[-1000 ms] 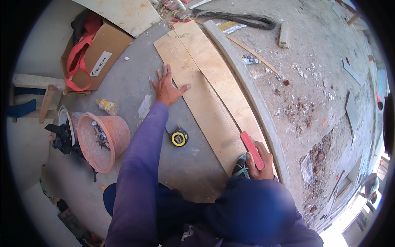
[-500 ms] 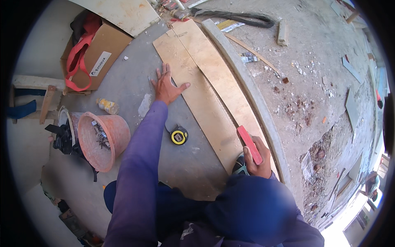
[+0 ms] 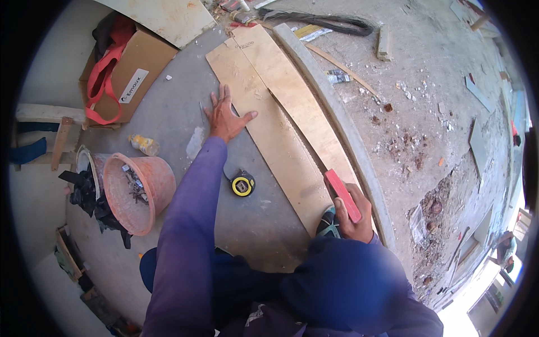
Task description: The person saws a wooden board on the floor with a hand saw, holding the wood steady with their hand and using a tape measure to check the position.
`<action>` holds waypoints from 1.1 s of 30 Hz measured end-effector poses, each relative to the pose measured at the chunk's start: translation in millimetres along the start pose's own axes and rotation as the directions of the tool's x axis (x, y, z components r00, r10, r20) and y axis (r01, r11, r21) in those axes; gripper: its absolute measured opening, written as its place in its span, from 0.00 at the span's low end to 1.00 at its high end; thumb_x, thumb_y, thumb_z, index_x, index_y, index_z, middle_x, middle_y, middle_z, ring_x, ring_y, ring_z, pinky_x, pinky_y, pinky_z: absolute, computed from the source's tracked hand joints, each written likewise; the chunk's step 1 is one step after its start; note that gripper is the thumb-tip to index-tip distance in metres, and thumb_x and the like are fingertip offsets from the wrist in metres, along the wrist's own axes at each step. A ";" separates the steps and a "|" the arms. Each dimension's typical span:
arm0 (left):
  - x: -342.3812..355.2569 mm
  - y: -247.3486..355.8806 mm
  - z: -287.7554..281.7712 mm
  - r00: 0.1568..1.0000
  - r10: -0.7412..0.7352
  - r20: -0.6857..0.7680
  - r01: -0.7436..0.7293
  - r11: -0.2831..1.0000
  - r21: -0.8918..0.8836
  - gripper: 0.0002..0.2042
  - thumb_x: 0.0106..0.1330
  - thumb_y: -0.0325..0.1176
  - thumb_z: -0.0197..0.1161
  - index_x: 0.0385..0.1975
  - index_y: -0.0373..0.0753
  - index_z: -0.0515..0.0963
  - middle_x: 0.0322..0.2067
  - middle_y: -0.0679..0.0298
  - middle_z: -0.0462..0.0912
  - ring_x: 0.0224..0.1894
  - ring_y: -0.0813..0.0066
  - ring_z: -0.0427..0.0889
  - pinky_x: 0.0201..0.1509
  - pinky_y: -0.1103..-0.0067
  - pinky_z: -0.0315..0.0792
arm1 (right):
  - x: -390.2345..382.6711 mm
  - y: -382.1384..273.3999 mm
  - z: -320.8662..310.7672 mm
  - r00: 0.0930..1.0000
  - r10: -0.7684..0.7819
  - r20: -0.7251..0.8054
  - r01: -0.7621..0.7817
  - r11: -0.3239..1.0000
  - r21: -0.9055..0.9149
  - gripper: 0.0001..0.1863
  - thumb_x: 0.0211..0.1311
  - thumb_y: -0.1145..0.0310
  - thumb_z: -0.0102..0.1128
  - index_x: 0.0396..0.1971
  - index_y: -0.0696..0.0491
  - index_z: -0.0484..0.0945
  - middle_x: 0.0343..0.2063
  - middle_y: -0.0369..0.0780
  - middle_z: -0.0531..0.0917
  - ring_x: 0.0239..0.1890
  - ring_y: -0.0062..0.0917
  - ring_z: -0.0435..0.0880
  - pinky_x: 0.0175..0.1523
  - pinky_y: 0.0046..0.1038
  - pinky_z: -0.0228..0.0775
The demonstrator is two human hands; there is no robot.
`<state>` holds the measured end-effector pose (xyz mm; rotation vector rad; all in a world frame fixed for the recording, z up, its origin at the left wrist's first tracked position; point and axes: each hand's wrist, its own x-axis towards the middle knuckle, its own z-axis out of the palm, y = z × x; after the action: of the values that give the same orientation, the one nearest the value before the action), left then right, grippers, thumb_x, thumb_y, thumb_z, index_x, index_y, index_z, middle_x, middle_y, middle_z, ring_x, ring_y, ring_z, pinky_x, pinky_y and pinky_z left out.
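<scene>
Two long plywood strips lie side by side on the floor, a left strip (image 3: 283,168) and a right strip (image 3: 309,118), with a narrow gap along part of their seam. My left hand (image 3: 224,118) rests open, fingers spread, on the left edge of the left strip. My right hand (image 3: 356,213) grips a red block-shaped tool (image 3: 342,191) on the seam near the strips' near end. Its underside is hidden. My shoe (image 3: 325,224) is at the near end of the plywood. A black and yellow tape measure (image 3: 242,183) lies left of the boards.
A raised concrete edge (image 3: 370,191) runs along the boards' right. At left are a pink bucket (image 3: 160,185) with scraps, a bottle (image 3: 145,145) and a cardboard box (image 3: 140,73). Debris (image 3: 426,151) and a wire bundle (image 3: 320,22) lie beyond. A person (image 3: 508,253) appears at far right.
My right hand and the red tool have moved slightly up along the seam. My left hand stays spread on the board. The whole view has shifted slightly.
</scene>
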<state>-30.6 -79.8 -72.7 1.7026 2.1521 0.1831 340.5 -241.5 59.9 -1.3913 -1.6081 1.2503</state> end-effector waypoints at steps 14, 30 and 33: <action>3.5 6.5 -1.3 1.000 0.000 0.011 0.000 1.000 0.012 0.63 0.54 0.63 0.80 0.83 0.35 0.52 0.85 0.49 0.48 0.85 0.38 0.44 0.81 0.34 0.40 | 12.7 28.7 9.0 0.993 -0.113 -0.033 0.111 0.993 -0.048 0.19 0.73 0.69 0.65 0.58 0.63 0.79 0.32 0.49 0.87 0.34 0.36 0.91 0.43 0.36 0.80; -0.4 11.0 5.1 1.000 0.016 0.012 -0.016 1.000 -0.006 0.63 0.58 0.62 0.77 0.84 0.33 0.46 0.85 0.48 0.45 0.86 0.42 0.40 0.82 0.36 0.34 | -23.1 5.0 -4.7 0.994 0.101 0.029 -0.101 0.995 0.006 0.19 0.72 0.73 0.65 0.59 0.62 0.77 0.34 0.50 0.88 0.33 0.30 0.93 0.42 0.30 0.81; 1.9 11.2 9.8 0.999 0.033 -0.011 -0.034 0.999 -0.029 0.63 0.59 0.62 0.77 0.84 0.33 0.46 0.85 0.48 0.45 0.86 0.42 0.40 0.82 0.36 0.34 | 1.6 16.7 0.0 0.999 0.034 0.018 -0.034 0.999 -0.022 0.18 0.72 0.73 0.65 0.58 0.62 0.78 0.34 0.50 0.88 0.33 0.32 0.92 0.42 0.30 0.81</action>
<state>-17.1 -76.5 -78.2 1.7256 2.1187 0.2318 345.8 -240.3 44.1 -1.4302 -1.6215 1.2722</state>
